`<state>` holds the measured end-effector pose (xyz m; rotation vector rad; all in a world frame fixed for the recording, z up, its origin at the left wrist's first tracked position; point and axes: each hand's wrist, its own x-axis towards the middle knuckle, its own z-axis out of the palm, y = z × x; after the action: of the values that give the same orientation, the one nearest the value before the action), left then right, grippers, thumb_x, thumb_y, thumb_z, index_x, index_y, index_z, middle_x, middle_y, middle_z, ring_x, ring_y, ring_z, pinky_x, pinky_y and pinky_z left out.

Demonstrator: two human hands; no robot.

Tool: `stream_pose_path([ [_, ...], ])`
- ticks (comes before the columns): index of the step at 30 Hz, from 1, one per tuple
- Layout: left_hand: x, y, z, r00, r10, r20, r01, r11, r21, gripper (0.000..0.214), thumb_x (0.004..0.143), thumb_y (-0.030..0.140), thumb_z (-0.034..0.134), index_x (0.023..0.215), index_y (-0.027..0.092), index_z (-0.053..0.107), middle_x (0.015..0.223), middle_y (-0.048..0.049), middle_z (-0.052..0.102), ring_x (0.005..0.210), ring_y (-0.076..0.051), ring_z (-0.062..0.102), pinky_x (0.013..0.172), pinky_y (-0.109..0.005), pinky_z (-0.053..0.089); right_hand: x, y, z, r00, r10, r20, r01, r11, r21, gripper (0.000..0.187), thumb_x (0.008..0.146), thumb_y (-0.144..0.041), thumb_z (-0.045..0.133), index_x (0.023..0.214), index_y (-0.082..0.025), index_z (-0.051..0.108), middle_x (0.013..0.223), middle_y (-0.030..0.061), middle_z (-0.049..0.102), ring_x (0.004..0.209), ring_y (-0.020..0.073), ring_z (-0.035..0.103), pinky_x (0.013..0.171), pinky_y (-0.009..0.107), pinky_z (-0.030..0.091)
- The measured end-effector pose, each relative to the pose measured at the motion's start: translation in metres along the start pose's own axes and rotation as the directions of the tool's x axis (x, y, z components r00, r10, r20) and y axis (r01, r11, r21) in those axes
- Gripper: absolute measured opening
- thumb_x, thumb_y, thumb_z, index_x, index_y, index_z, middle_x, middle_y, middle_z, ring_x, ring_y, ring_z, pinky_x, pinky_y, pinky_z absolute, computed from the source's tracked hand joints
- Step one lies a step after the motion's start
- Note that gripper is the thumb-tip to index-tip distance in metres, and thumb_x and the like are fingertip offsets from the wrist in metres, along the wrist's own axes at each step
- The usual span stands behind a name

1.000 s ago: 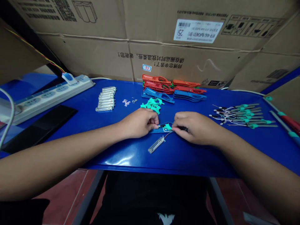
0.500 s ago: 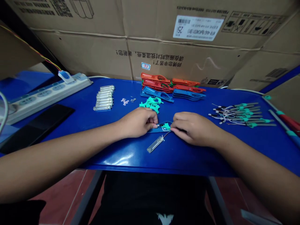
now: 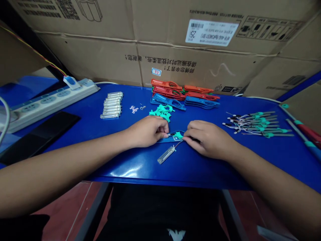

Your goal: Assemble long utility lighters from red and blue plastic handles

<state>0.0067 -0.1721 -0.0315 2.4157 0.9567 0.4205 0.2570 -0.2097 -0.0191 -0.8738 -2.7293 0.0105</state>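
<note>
Between my hands, low over the blue table, is a blue plastic lighter casing with a small green trigger piece and a thin dark part in it. My left hand is closed in a pinch at the casing's left end. At the other end the fingers of my right hand are closed on the casing, and they hide its tip. A clear gas tank lies tilted just in front, joined by a thin tube that runs up towards my right fingertips.
Behind my hands lie green trigger pieces and stacked red and blue casings. Clear tanks and tiny metal parts sit left. Wired metal rods lie right. A power strip and cardboard border the table.
The view has shifted very slightly. Both hands stay at the blue casing with almost no visible movement.
</note>
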Motion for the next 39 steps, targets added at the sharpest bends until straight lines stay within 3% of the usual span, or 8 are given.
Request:
stream_pose_path([
  [5, 0.000, 0.001, 0.000, 1.000, -0.003, 0.006, 0.003, 1.000, 0.020, 0.003, 0.084, 0.015, 0.070, 0.083, 0.017, 0.068, 0.083, -0.0011, 0.069, 0.077, -0.014, 0.061, 0.070, -0.026, 0.043, -0.002, 0.004, 0.003, 0.995, -0.104, -0.010, 0.103, 0.992, -0.073, 0.031, 0.100, -0.023, 0.045, 0.088, -0.012, 0.071, 0.084, 0.0112, 0.064, 0.077, 0.0197, 0.055, 0.074, 0.033, 0.046],
  [9, 0.000, 0.002, 0.000, 1.000, -0.026, 0.000, 0.026, 0.999, 0.018, 0.002, 0.085, 0.017, 0.070, 0.084, 0.017, 0.068, 0.078, -0.0003, 0.068, 0.072, -0.013, 0.059, 0.067, -0.025, 0.042, -0.001, 0.008, 0.003, 0.996, -0.088, -0.004, 0.088, 0.990, 0.111, 0.028, 0.100, -0.025, 0.049, 0.092, -0.013, 0.073, 0.086, 0.0104, 0.065, 0.080, 0.0188, 0.059, 0.076, 0.032, 0.047],
  [13, 0.000, 0.002, 0.000, 1.000, -0.013, -0.002, 0.013, 1.000, 0.004, 0.001, 0.085, 0.017, 0.069, 0.084, 0.017, 0.069, 0.080, -0.0008, 0.068, 0.073, -0.013, 0.060, 0.068, -0.025, 0.043, 0.008, 0.010, -0.003, 0.978, 0.144, 0.152, -0.189, 0.917, 0.352, 0.021, 0.094, -0.028, 0.059, 0.088, -0.018, 0.076, 0.085, 0.0060, 0.067, 0.078, 0.0156, 0.062, 0.073, 0.028, 0.046],
  [16, 0.001, 0.001, -0.001, 1.000, -0.002, 0.011, 0.002, 1.000, -0.006, 0.001, 0.085, 0.017, 0.069, 0.084, 0.017, 0.069, 0.084, -0.0015, 0.069, 0.076, -0.014, 0.061, 0.070, -0.026, 0.044, 0.021, 0.012, -0.011, 0.878, 0.299, 0.373, -0.438, 0.815, 0.379, 0.016, 0.087, -0.030, 0.066, 0.084, -0.020, 0.078, 0.086, 0.0034, 0.071, 0.075, 0.0144, 0.063, 0.068, 0.026, 0.045],
  [19, 0.001, 0.000, -0.001, 1.000, -0.002, 0.012, 0.002, 1.000, -0.012, 0.001, 0.084, 0.017, 0.069, 0.084, 0.017, 0.068, 0.084, -0.0016, 0.069, 0.076, -0.013, 0.061, 0.071, -0.026, 0.045, 0.035, 0.014, -0.018, 0.787, 0.343, 0.513, -0.537, 0.790, 0.295, 0.015, 0.083, -0.032, 0.068, 0.086, -0.021, 0.077, 0.083, 0.0015, 0.073, 0.071, 0.0144, 0.061, 0.064, 0.025, 0.043],
  [28, 0.001, -0.001, -0.001, 0.999, 0.017, 0.027, -0.016, 1.000, -0.018, 0.004, 0.086, 0.020, 0.067, 0.087, 0.016, 0.068, 0.080, -0.0005, 0.066, 0.069, -0.011, 0.058, 0.066, -0.023, 0.044, 0.039, 0.002, -0.020, 0.797, 0.370, 0.477, -0.504, 0.843, 0.188, 0.024, 0.087, -0.040, 0.063, 0.079, -0.019, 0.071, 0.075, 0.0010, 0.069, 0.063, 0.0125, 0.054, 0.055, 0.025, 0.036],
  [35, 0.000, 0.000, -0.005, 0.995, 0.073, 0.061, -0.072, 0.997, -0.017, 0.015, 0.090, 0.023, 0.066, 0.102, 0.019, 0.073, 0.093, -0.0035, 0.071, 0.079, -0.013, 0.063, 0.076, -0.026, 0.047, 0.050, -0.008, -0.025, 0.736, 0.410, 0.538, -0.490, 0.872, 0.007, 0.027, 0.091, -0.042, 0.062, 0.074, -0.021, 0.068, 0.071, 0.0023, 0.067, 0.060, 0.0135, 0.050, 0.055, 0.027, 0.032],
  [39, 0.000, -0.002, -0.004, 0.992, 0.116, 0.049, -0.116, 0.993, -0.004, 0.022, 0.092, 0.024, 0.065, 0.112, 0.022, 0.074, 0.093, -0.0034, 0.071, 0.084, -0.014, 0.065, 0.079, -0.026, 0.048, 0.052, -0.008, -0.026, 0.733, 0.398, 0.552, -0.464, 0.885, -0.022, 0.026, 0.091, -0.042, 0.061, 0.078, -0.021, 0.068, 0.074, 0.0032, 0.069, 0.062, 0.0146, 0.052, 0.055, 0.027, 0.032],
])
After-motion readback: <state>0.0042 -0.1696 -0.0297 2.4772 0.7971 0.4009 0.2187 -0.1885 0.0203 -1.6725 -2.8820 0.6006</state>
